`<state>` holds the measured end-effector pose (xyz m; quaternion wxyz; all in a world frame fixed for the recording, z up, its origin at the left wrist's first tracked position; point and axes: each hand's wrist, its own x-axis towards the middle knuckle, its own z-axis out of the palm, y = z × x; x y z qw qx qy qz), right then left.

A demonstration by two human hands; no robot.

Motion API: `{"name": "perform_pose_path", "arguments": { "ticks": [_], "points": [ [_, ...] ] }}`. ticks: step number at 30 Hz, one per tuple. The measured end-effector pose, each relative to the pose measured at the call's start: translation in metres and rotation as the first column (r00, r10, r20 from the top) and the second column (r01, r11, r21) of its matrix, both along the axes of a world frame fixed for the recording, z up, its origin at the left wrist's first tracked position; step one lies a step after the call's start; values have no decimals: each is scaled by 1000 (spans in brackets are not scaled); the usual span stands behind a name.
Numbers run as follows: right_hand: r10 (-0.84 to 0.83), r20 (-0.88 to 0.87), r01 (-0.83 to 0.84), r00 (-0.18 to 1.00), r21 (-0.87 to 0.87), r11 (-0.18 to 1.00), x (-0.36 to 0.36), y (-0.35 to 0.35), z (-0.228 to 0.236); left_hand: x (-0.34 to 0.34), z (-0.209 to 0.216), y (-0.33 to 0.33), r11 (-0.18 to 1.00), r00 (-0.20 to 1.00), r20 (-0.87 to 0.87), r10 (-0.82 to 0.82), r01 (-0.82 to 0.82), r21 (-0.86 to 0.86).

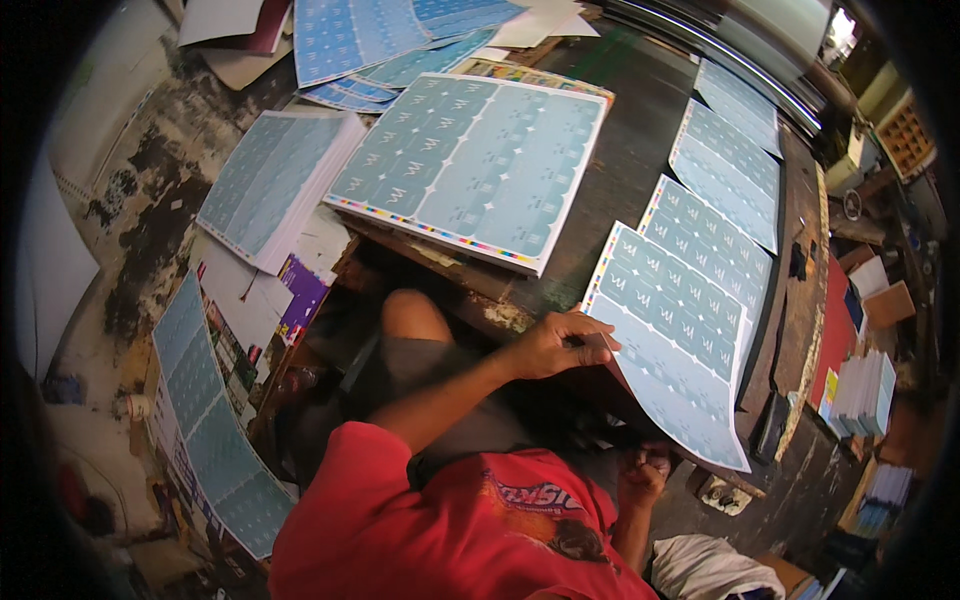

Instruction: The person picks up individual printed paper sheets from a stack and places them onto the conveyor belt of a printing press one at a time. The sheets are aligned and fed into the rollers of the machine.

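A large printed sheet [672, 345], teal and pale blue with a coloured strip along one side, lies at the right with its near part bent over the table edge. My left hand [555, 345] pinches its left edge between thumb and fingers, lifting that side slightly. Below the sheet's near edge is my right hand [643, 475], its fingers curled; what they hold, if anything, is hidden. Under the top sheet, more printed sheets [715, 235] run away in an overlapping row. A thick stack of similar sheets [470, 165] stands in front of me.
Another stack [280, 180] sits left of the big one, with fanned blue sheets [360, 40] behind. Metal rollers [730, 50] span the far right. A printed sheet [205, 400] hangs curved at lower left. Bundled cards [862, 393] and a pale cloth [715, 568] are at right.
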<state>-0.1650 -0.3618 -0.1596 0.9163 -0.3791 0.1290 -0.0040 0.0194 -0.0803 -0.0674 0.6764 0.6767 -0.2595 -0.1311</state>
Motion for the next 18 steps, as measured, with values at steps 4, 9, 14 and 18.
{"name": "perform_pose_path", "arguments": {
  "ticks": [4,9,14,18],
  "points": [
    [-6,17,7,1000,-76,997,2,16,20,-1,1,-2,997,998,68,17,-22,68],
    [36,-255,-20,966,65,998,17,20,71,-8,9,7,962,921,320,-223,155,225],
    [29,-477,-72,878,-72,995,26,16,49,-3,69,41,815,671,690,270,-541,207],
    [38,-483,-72,875,-52,996,19,18,41,35,64,64,621,533,803,268,-732,279]
  ]
}}
